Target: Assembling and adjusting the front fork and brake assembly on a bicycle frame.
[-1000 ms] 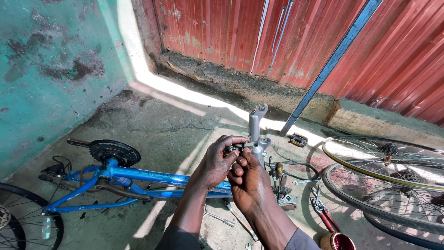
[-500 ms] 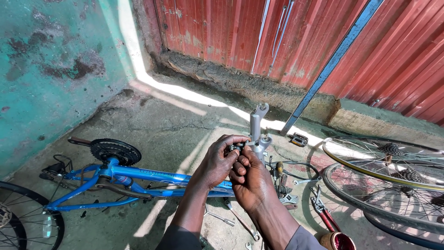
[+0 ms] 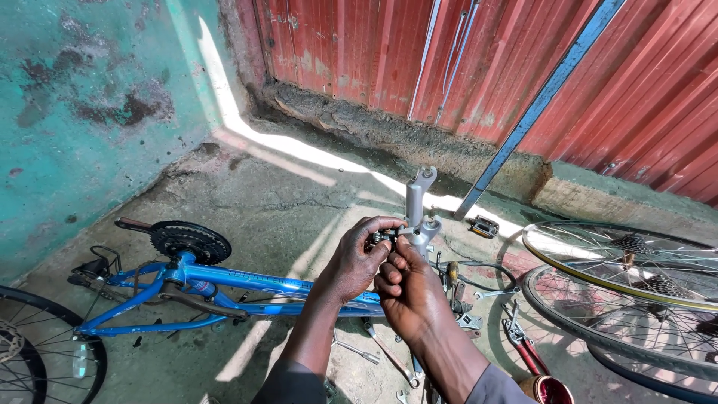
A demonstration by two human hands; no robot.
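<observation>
Left hand [image 3: 357, 258] and right hand [image 3: 407, 292], both closed in a pinch on a small dark fitting [image 3: 381, 238] at the grey handlebar stem [image 3: 416, 213], frame centre. The blue bicycle frame [image 3: 224, 283] lies on the concrete floor [image 3: 284, 194] at 9 o'clock; two loose wheels [image 3: 636, 292] lie at 3 o'clock.

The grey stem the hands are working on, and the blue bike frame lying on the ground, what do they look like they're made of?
The grey stem looks like bare cast metal, probably aluminium: dull, unpainted silver with soft highlights. The left hand and right hand pinch a small dark fitting at its base, likely steel, though too small to tell. The blue bike frame is painted metal tubing, glossy with scuffs.
</observation>
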